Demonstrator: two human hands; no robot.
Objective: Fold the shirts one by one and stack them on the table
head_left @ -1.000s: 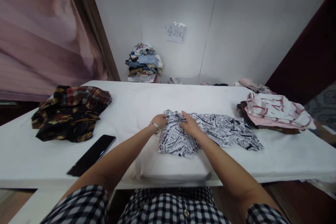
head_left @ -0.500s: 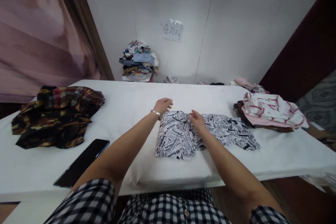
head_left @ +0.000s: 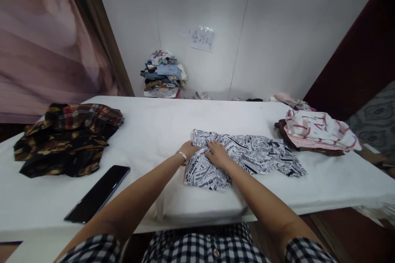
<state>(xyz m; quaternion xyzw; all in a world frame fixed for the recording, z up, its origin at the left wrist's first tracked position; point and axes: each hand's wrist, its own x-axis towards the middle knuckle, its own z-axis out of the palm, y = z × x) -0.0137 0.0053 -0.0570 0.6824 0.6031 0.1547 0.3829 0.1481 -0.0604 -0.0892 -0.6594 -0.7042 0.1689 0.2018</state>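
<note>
Printed cloth [head_left: 256,152] lies middle-to-right on the worktop [head_left: 148,131], my right grip [head_left: 218,155] spread on it; I can't tell whether my left grip [head_left: 189,148], at its left edge, pinches. Uneven pulling could wrinkle it.

Two hands [head_left: 189,148] [head_left: 219,156], one newsprint garment [head_left: 262,154], one bracelet [head_left: 182,155], one sign [head_left: 202,40]

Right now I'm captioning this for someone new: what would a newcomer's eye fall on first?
Probably the newsprint-patterned garment on the white table, with the left hand at its left edge and the right hand on top. Next would likely come the dark patterned clothes and black phone-like slab at left, then the red-and-white cloth at right.
</note>
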